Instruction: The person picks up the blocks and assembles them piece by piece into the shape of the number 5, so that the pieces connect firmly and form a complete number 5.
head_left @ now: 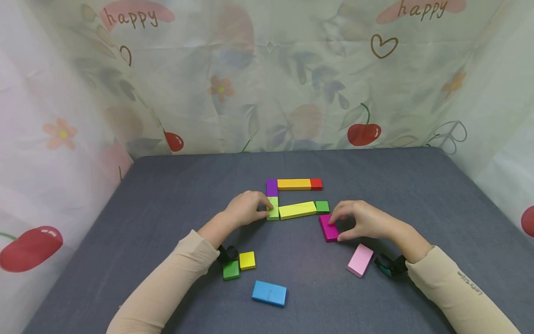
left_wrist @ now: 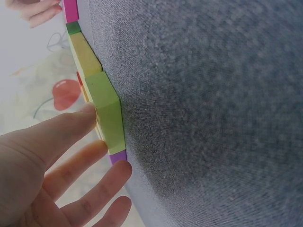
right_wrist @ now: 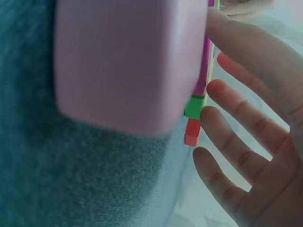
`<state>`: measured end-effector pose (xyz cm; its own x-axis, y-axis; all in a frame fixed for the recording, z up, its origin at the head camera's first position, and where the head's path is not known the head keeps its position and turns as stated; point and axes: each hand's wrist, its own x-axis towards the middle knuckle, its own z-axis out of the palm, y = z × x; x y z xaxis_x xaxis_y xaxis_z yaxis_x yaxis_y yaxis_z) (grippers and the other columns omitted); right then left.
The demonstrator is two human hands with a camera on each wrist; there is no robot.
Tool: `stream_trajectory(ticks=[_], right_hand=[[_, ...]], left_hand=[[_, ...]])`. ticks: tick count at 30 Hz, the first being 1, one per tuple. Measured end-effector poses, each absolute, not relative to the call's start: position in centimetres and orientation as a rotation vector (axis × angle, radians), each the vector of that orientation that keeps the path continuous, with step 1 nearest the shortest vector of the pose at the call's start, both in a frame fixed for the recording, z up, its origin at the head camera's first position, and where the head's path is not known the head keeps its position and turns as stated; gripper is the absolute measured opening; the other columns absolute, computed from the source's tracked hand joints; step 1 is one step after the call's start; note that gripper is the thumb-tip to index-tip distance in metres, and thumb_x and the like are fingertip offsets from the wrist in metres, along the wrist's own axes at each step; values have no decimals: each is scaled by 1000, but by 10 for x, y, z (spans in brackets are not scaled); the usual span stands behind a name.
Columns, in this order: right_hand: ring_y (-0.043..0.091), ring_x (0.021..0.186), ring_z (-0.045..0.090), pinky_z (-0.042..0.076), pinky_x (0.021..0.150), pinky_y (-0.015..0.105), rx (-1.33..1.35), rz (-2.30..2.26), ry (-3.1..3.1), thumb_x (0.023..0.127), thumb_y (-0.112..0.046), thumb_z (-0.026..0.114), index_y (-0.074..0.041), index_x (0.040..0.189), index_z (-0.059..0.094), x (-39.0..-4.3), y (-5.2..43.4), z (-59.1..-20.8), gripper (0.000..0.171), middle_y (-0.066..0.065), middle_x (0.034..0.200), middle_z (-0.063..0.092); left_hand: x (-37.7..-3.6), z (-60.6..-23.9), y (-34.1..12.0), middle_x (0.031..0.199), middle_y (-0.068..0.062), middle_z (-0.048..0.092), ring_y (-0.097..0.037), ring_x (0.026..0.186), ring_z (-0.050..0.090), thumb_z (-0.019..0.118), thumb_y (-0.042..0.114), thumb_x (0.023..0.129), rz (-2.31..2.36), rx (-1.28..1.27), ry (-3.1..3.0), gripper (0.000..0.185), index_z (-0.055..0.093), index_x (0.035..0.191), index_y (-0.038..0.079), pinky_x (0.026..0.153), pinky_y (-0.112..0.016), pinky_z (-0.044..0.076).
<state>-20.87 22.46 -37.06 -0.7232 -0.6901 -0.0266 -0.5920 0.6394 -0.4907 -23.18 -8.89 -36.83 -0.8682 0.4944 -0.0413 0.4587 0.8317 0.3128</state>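
The left hand (head_left: 246, 208) is resting its nearly straight fingertips against the lime block (head_left: 273, 208), which is lying just ahead of those fingers at the left end of the block figure; in the left wrist view the fingers (left_wrist: 61, 135) are touching the block's side without curling round it, so the hand is open and steadying rather than gripping. Just beyond it the purple block (head_left: 272, 187) is sitting, and to its right the yellow bar (head_left: 297, 210) is running toward a small green block (head_left: 322, 207). The right hand (head_left: 360, 220) is pinching the magenta block (head_left: 328, 227) between fingertips and thumb, directly under its fingers and just below the green block. To do this step well, I judge that the right hand should be sliding the magenta block flat along the counter (head_left: 417, 185) until its top edge is meeting the green block squarely, while the left hand is keeping light pressure so the row is not shifting. Farther out from both hands, the orange bar (head_left: 294, 184) and red block (head_left: 316, 184) are forming the top row. Behind the left wrist a green cube (head_left: 231, 270) and a yellow cube (head_left: 247, 260) are lying, with a blue block (head_left: 269, 293) nearer the body. The pink block (head_left: 360, 260) is lying just behind the right hand, close enough for the wrist to be knocking it when drawing back.
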Motion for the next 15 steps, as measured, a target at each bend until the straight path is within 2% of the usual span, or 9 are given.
stream_trajectory(ticks=[15], right_hand=[[12,89,57,51,78,28,-1041,-655,2651,75,-25,78,-20,103,70,-209,223,-373,29,-5,102,61]], left_hand=[[-231,-367,-89,112,-1,69,-19,110,62,68,18,85,434,745,2890,21,73,106,16,96,-35,48]])
